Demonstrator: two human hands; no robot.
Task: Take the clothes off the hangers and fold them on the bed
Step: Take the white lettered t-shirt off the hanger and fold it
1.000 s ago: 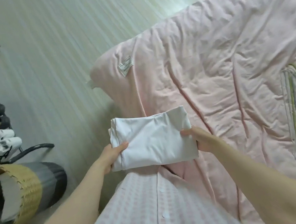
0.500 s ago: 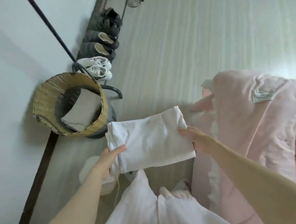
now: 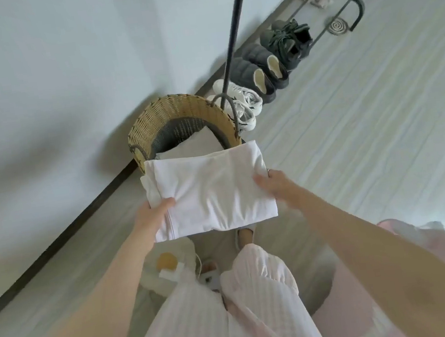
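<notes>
Left hand grips the left edge of the folded white cloth, thumb on top, fingers hidden under it. Right hand holds the right edge, thumb lying on top of the fabric, other fingers underneath, out of sight. Cloth is held flat in the air between both hands, off the bed, its far edge overlapping the basket rim in view. Basket sits at 12 o'clock from the cloth, woven, tan outside, dark inside, with a pale folded item in it. Black pole rises at 1 o'clock, its curved foot beside the basket. White sneakers just past the basket at 1 o'clock, then dark slippers, then black shoes, in a row along the wall. Pink bedding at 4 o'clock, bottom right corner. Pale striped pyjama legs at 6 o'clock, a foot under the cloth. Small round yellow thing at 7 o'clock on the floor, blurred.
</notes>
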